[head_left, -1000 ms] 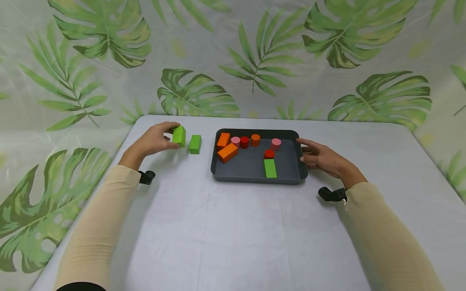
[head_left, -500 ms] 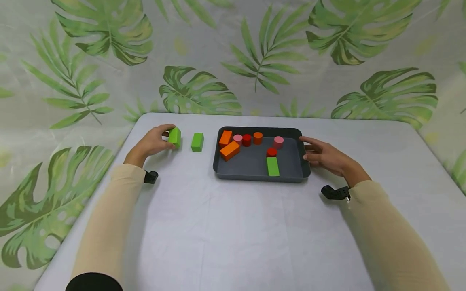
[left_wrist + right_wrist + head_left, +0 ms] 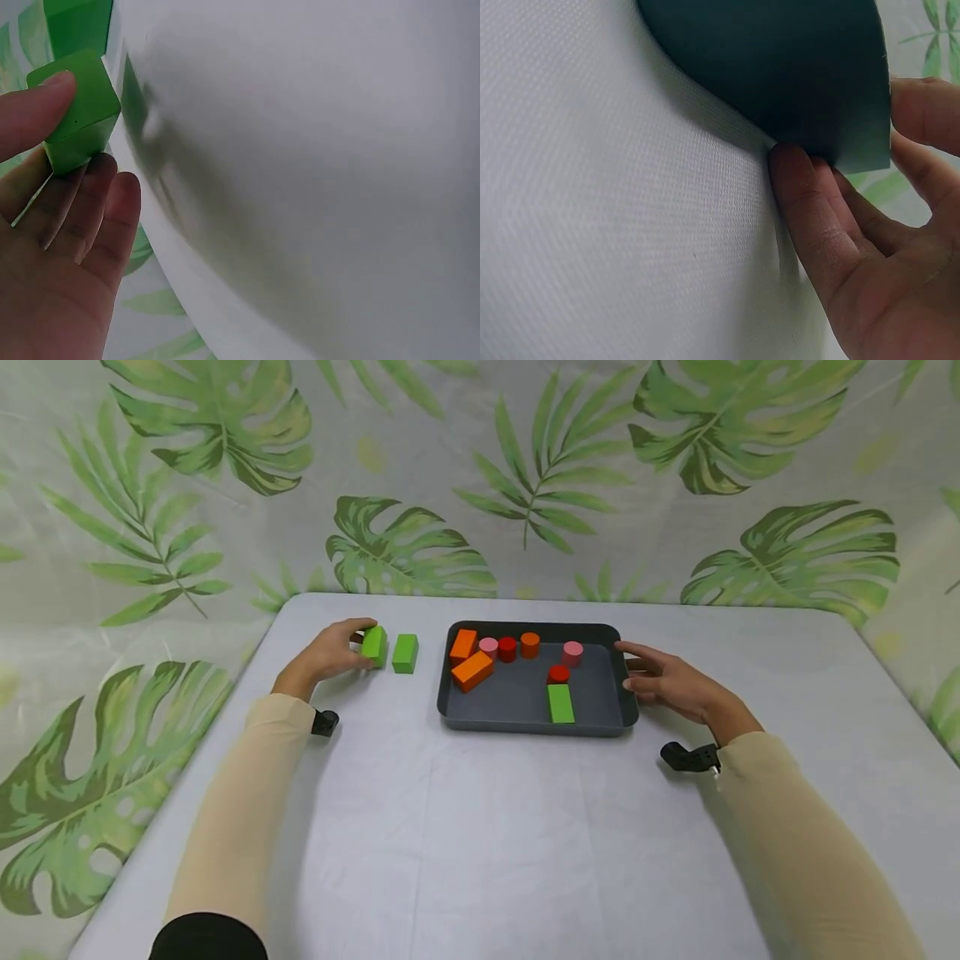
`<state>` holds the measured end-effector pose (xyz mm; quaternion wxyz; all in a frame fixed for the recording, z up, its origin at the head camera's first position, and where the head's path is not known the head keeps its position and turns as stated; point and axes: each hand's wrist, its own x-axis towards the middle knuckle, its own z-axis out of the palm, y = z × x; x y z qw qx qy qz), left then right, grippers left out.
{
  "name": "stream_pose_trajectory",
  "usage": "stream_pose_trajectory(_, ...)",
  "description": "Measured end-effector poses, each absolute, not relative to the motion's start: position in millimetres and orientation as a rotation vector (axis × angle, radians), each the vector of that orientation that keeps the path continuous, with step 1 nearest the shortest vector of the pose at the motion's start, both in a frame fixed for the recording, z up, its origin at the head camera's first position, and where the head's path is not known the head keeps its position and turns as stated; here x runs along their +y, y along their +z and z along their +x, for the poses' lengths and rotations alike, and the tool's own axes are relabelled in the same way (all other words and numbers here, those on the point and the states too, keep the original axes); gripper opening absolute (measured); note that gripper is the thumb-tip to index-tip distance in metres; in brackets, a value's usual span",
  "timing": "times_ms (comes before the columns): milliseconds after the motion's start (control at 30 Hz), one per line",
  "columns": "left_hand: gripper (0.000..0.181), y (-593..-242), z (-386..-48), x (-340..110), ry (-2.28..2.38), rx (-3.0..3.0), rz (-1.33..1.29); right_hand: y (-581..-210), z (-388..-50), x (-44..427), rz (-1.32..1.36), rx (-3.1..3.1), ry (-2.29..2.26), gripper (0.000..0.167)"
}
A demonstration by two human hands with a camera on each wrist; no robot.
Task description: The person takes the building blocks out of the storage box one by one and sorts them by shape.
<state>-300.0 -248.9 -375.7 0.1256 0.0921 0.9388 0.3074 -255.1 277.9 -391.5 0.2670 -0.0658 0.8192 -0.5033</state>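
Leaf-printed pale cloth (image 3: 420,410) hangs behind a desk (image 3: 487,843) covered in white. From the head view, the left hand (image 3: 324,652) pinches a bright green rectangular block (image 3: 374,648) between thumb and fingers, near the desk's far left corner. Just beside it, with a narrow gap between, a second bright green rectangular block (image 3: 405,655) sits on the desk. Farther right lies a shallow dark grey rectangular tray (image 3: 525,730). In its left part two orange rectangular blocks (image 3: 473,672) touch each other; a row of small pink, red and orange cylinders (image 3: 507,650) stands along the far side, and another green rectangular block (image 3: 560,704) lies near the front edge. The right hand (image 3: 686,687) rests its loosely spread fingers against the tray's right end.

The left wrist view shows the thumb on one face of the held block and fingers below, the rest loosely extended. Whether the block touches the desk I cannot tell. Bumping its neighbour seems the likeliest mishap, should the hand shift sideways; a fingertip pinch could also let it twist.

In the right wrist view, fingers touch the tray's end without wrapping round it. A careless push there might slide the tray and topple the cylinders.
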Motion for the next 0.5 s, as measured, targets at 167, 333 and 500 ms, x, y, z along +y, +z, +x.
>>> stream_pose_trajectory(167,0.077,-379.8,-301.7,-242.8,0.890,2.698,0.262,-393.1,-255.3,278.3,-0.168,2.202,-1.366,0.076)
stream_pose_trajectory(333,0.078,-383.0,-303.1,-238.7,0.893,2.675,0.252,-394.5,-255.4,278.5,-0.173,2.196,-1.373,0.077)
stream_pose_trajectory(500,0.078,-383.2,-306.3,-233.0,0.896,2.674,0.278,-393.2,-255.2,279.2,-0.182,2.202,-1.372,0.076)
